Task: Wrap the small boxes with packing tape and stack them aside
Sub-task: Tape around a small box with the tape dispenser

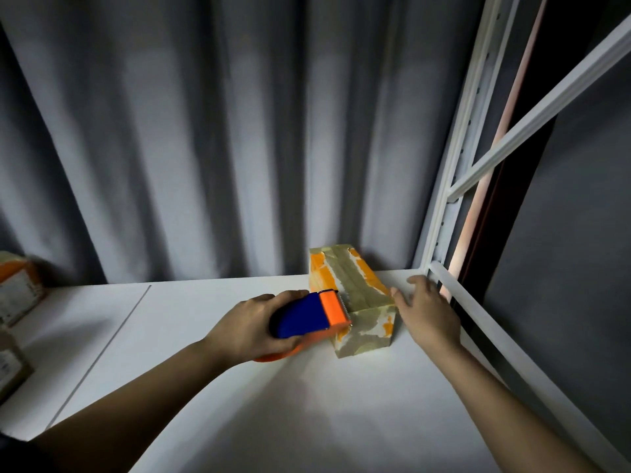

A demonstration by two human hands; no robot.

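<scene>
Head view shows you a white table [211, 387] filling the lower half, with a grey curtain [205, 131] behind it from nine to one o'clock and a white metal frame [457, 158] rising at two o'clock. Just right of centre sits the box [355, 302] you are working on, orange and white, already crossed by several bands of tan packing tape over its top and near end. Your left hand [252, 329] grips the blue and orange tape dispenser [307, 319], its toothed edge touching the box's left top edge. Your right hand [426, 312] lies at three o'clock of the box with fingers spread and relaxed, fingertips touching its right side and holding nothing. At nine o'clock, by the frame's edge, other boxes [17, 291] stand blurred; whether they are wrapped you cannot tell. By the look of it, this box is nearly wrapped; cutting the tape and stacking it aside remain.
</scene>
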